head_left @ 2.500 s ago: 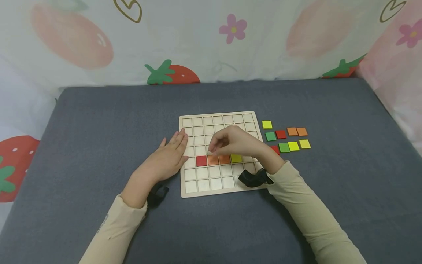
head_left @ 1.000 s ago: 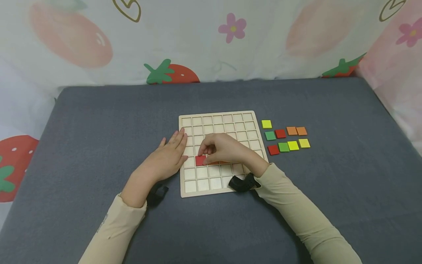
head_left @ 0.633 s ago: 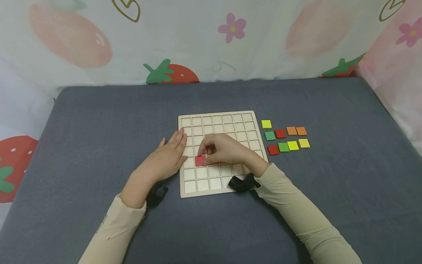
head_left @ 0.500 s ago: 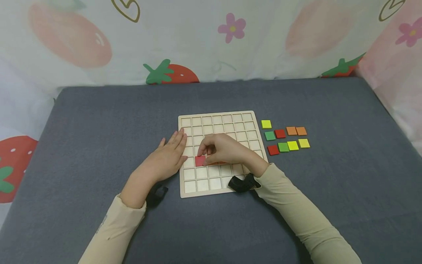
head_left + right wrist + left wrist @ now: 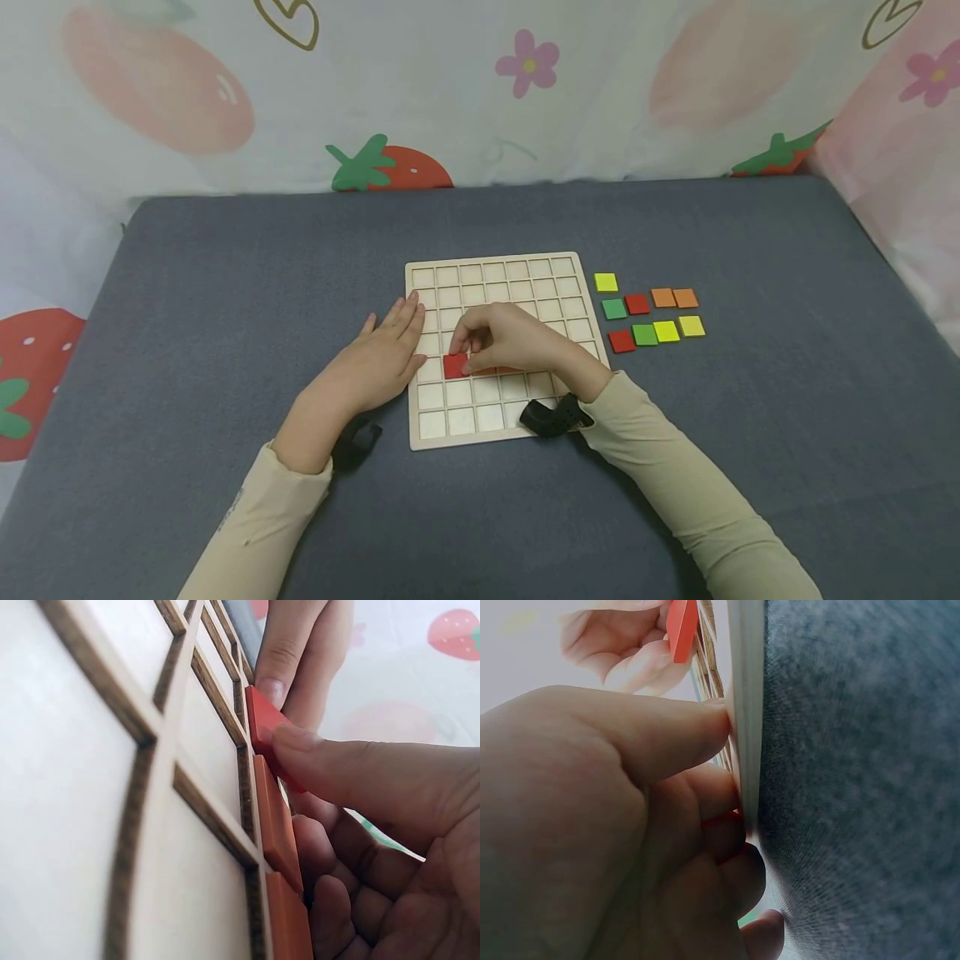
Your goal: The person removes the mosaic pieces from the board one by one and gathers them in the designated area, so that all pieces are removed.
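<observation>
My right hand pinches a red square tile between thumb and fingers, over the wooden grid board. In the right wrist view, that red tile is tilted, one edge raised from its cell. Two orange tiles sit beside it in the same row, mostly under my right hand in the head view. My left hand lies with extended fingers on the board's left edge. From the left wrist view, the left thumb touches the board's rim.
Right of the board lie several loose tiles: yellow, green, red and orange. A grey cloth covers the table. A printed curtain hangs behind it. Black wrist devices sit at both wrists.
My right hand has moved left from above the orange tiles to the red tile and taken hold of it. Since then it has stayed there, the tile's shade shifting. My left hand has not moved.
</observation>
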Tool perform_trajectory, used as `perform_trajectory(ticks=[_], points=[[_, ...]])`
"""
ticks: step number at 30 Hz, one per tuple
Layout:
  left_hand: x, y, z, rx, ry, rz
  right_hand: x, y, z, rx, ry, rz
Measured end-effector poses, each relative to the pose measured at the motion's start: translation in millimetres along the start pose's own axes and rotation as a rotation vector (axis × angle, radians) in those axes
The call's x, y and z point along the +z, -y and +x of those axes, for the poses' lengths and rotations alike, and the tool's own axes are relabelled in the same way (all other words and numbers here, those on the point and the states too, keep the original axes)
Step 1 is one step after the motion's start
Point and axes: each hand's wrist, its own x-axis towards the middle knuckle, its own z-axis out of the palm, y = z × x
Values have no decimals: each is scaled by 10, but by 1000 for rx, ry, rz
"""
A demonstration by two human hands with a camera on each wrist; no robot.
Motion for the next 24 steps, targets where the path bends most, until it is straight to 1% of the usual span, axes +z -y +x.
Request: perform_trajectory(ticks=[6, 10, 24], points=[[2, -7, 1, -7, 1, 1, -6, -14, 7, -25, -17, 24], [2, -7, -1, -6, 1, 1, -11, -10, 4, -27, -20, 42], [-9, -11, -4, -4, 4, 10, -51, -19, -6, -59, -28, 60]])
